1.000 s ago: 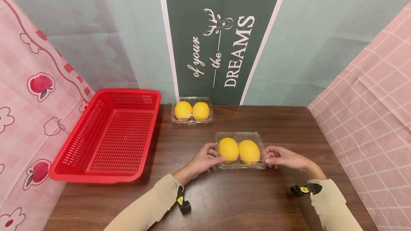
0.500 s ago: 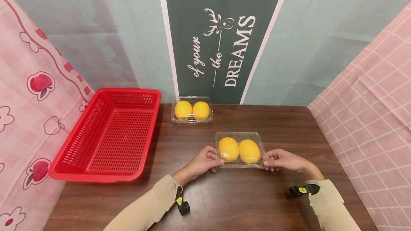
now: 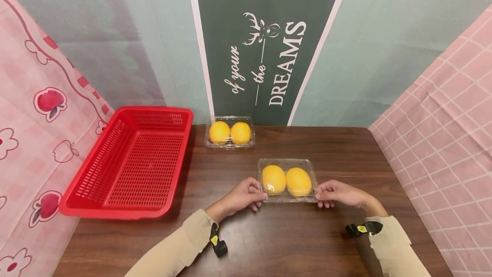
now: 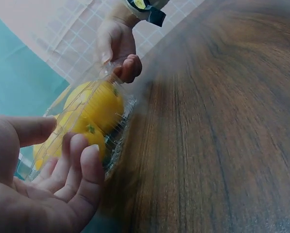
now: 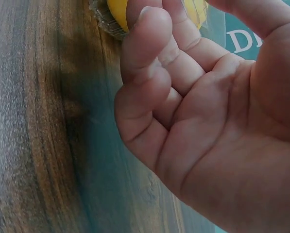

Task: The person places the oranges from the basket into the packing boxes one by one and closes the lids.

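A clear plastic clamshell box [image 3: 288,198] holds two round yellow-orange fruits [image 3: 298,181] that look like oranges. It lies near the middle of the wooden table, its long side facing me. My left hand [image 3: 243,195] pinches the box's front left corner, thumb on top and the other fingers curled below. At the front right corner, my right hand [image 3: 339,193] grips the edge between thumb and fingers. The left wrist view shows both hands at opposite ends of the box, with the fruits [image 4: 106,104] behind the plastic. In the right wrist view, curled fingers [image 5: 149,36] hide most of it.
Farther back, against the hanging cloth, stands a second clear box [image 3: 229,143] with two similar fruits. A red perforated basket [image 3: 150,166] with nothing in it fills the table's left side. Pink cloths [image 3: 453,110] border the table [image 3: 292,243] left and right.
Both hands have shifted slightly nearer the front corners of the box, the right thumb and fingers closing on its edge. The box and the basket stay in place.
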Motion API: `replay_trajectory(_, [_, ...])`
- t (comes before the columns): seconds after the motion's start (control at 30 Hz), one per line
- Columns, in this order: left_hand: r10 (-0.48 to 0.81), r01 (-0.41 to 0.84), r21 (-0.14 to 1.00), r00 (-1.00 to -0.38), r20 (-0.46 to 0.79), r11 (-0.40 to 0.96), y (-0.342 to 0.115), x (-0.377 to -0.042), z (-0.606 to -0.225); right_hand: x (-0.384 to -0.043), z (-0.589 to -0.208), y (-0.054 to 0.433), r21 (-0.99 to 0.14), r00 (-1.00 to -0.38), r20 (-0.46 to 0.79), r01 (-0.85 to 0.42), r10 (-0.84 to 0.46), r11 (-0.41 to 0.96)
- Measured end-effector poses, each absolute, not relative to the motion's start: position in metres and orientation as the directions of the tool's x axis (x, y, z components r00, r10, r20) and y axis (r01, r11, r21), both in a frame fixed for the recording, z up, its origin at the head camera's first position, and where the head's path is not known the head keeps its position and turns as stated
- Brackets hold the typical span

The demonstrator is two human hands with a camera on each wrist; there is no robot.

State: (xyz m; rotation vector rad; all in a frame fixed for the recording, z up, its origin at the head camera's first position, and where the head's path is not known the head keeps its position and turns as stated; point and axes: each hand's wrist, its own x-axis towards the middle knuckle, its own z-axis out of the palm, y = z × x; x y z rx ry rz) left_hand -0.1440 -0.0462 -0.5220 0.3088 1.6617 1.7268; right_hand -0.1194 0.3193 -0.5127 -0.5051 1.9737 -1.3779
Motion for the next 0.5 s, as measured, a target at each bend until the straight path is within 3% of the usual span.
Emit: replay_trajectory(0.5, [0.628,-0.335,0.939,-0.714,-0.309,0.082,-0.0462,-0.1434,-0.5250,-0.1194,-0.5179,0.3196,-0.945,-0.683,-0.248,0.015,-0.687,0.326])
